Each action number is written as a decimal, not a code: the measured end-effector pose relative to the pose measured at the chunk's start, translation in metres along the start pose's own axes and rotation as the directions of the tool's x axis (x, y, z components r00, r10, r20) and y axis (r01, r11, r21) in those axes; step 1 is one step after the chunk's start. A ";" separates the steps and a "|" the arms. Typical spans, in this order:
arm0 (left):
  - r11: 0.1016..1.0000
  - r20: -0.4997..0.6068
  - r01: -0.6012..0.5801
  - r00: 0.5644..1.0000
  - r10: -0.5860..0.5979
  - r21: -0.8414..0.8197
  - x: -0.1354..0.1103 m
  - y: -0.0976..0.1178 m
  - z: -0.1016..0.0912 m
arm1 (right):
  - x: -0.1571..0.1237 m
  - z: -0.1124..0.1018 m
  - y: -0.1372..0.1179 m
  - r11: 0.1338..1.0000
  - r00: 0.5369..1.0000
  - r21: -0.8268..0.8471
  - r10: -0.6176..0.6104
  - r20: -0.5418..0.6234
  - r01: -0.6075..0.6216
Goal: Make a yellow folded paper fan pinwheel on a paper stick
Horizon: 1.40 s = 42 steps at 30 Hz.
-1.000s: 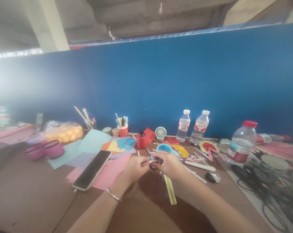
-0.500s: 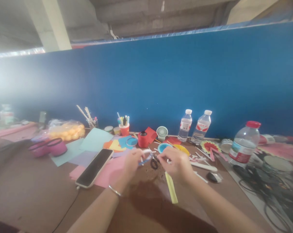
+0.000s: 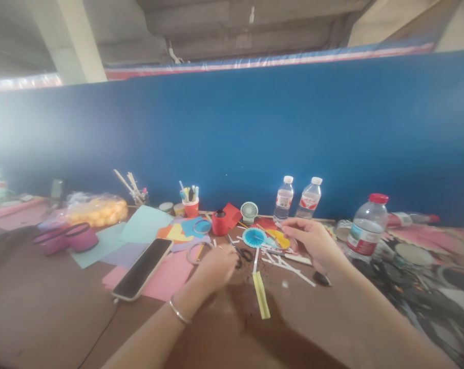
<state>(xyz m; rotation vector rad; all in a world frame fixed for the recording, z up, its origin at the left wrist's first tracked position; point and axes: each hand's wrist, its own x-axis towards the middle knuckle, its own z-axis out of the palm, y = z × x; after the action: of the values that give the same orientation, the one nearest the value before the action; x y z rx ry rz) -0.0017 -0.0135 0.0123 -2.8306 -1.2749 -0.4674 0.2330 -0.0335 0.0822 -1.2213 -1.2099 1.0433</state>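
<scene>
My left hand (image 3: 218,266), a bracelet on its wrist, is low over the table with curled fingers; a small pale bit shows at them, its kind unclear. Just left of it is a pale tape roll (image 3: 198,254), partly behind the hand. Dark-handled scissors (image 3: 246,254) lie right of its fingertips. Raised at the right, my right hand (image 3: 314,243) pinches thumb and finger together around something small and whitish. Between the hands lie a blue pleated paper rosette (image 3: 254,237), a white strip (image 3: 256,260) below it, and a folded yellow paper strip (image 3: 261,296).
White paper strips (image 3: 288,266) and a computer mouse (image 3: 321,279) lie at the right. Bottles (image 3: 283,200) stand behind, a larger one (image 3: 366,228) farther right. A phone (image 3: 143,269) rests on coloured sheets (image 3: 170,277) at the left. A small fan (image 3: 249,212) stands at the back.
My hands have moved apart, the right one up and to the right. The tape roll, earlier between them, is now left of my left hand. The rosette is more fully visible.
</scene>
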 end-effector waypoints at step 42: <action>0.994 0.127 -0.107 0.986 0.108 -0.017 -0.052 0.067 0.022 | -0.032 0.023 0.064 0.909 0.965 -0.416 0.100 0.243 0.010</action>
<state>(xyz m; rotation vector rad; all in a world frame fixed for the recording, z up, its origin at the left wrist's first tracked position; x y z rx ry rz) 0.0209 -0.0940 -0.0145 -2.9615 -1.1318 -0.2953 0.2103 -0.0569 0.0147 -1.4737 -1.6779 1.0347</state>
